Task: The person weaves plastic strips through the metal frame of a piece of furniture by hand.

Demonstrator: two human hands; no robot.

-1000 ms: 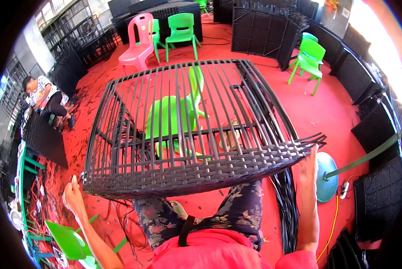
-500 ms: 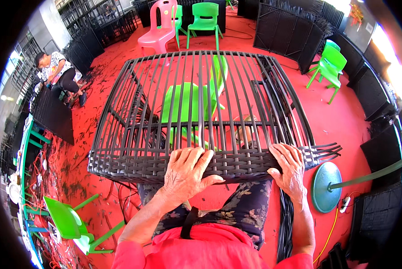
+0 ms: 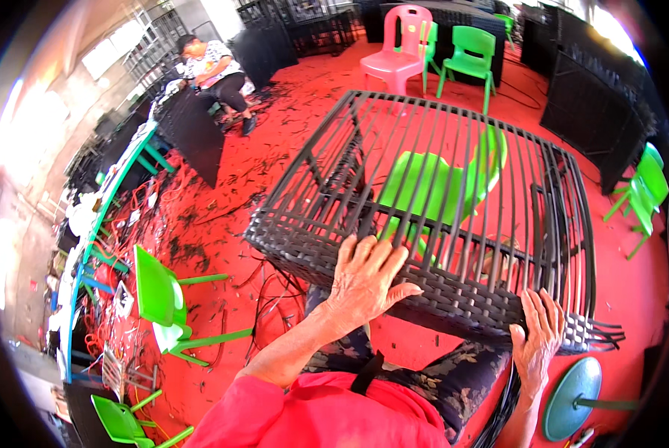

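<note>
A dark woven furniture frame [image 3: 454, 295], with long strips running away from me across its top, stands in front of my lap. Its near edge is a band of tight basket weave. My left hand [image 3: 361, 287] lies on that band left of its middle, fingers spread and thumb out to the side. Near the band's right end, my right hand [image 3: 536, 343] rests flat with its fingers stretched over the weave. Loose strip ends [image 3: 603, 334] stick out past the right corner. What is under my palms is hidden.
A green chair [image 3: 424, 187] shows through the strips. A pink chair [image 3: 398, 63] and green chairs stand farther back; another green chair [image 3: 155, 287] is at left. A round teal base with a pole [image 3: 570, 399] is at right. Someone [image 3: 215, 71] sits at far left. Scraps litter the red floor [image 3: 297, 112].
The whole view has swung toward the left and tilted, so the frame and my hands now appear farther right. Both hands stay on the woven band.
</note>
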